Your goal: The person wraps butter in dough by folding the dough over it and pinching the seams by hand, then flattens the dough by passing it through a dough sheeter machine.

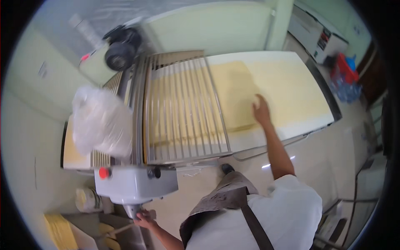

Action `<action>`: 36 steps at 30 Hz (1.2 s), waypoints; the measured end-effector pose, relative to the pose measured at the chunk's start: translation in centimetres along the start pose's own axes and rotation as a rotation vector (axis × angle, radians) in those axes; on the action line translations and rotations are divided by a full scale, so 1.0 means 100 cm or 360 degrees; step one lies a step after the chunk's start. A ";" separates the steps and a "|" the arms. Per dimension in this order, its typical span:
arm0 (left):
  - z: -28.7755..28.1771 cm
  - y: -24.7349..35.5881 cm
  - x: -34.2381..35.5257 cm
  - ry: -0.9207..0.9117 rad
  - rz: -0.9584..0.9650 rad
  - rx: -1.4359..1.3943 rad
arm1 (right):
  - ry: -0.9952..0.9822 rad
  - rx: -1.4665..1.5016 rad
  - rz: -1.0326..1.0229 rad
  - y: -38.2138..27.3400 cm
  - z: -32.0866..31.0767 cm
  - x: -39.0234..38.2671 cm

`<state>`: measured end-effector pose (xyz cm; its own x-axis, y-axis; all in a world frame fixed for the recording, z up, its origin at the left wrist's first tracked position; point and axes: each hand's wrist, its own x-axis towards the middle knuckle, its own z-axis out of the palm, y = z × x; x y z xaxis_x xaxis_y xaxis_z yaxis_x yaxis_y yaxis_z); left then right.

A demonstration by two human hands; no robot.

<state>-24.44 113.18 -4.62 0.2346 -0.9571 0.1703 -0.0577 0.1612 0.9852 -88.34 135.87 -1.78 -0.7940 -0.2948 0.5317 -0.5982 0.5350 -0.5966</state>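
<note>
A wide sheet of yellow dough (pixel 237 91) lies on the white belt (pixel 287 71) of a dough sheeter and runs left beneath its metal bar guard (pixel 183 112). My right hand (pixel 261 110) is over the right edge of the sheet, fingers apart and holding nothing. Whether it touches the dough I cannot tell. At the lower left, my left hand (pixel 145 218) is closed around the grey handle (pixel 132 211) under the machine's control housing (pixel 129 183). A red button (pixel 103 173) sits on that housing.
A filled clear plastic bag (pixel 100 121) rests on the machine's left side. Behind it stands a dark motor (pixel 121 50). Below are a white bucket (pixel 85 200) and a bin (pixel 129 237). A red container (pixel 346 68) with blue plastic stands at far right.
</note>
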 end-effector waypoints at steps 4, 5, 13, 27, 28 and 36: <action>0.018 0.003 -0.003 -0.0017 0.0138 0.0049 | -0.0266 0.0573 0.0517 0.099 -0.014 0.003; 0.022 0.008 -0.007 0.0044 0.0178 0.0077 | -0.0274 0.0595 0.0406 0.105 0.001 -0.004; -0.016 -0.010 0.004 0.0167 0.0071 0.0214 | -0.0737 0.0735 0.0119 -0.025 0.050 -0.020; 0.000 0.002 -0.009 0.0261 0.0209 0.0318 | -0.1463 0.0053 -0.2199 -0.099 0.098 -0.034; 0.013 0.007 -0.009 0.0280 0.0190 0.0280 | -0.1866 0.0664 -0.1839 -0.084 0.101 -0.044; 0.020 0.021 -0.011 0.0337 0.0114 0.0281 | -0.0443 -0.0103 -0.0809 -0.032 0.070 0.028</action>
<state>-26.72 114.14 -2.76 0.4202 -0.8701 0.2575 -0.2453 0.1642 0.9554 -89.42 127.77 -2.61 -0.4129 -0.7197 0.5582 -0.9107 0.3167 -0.2653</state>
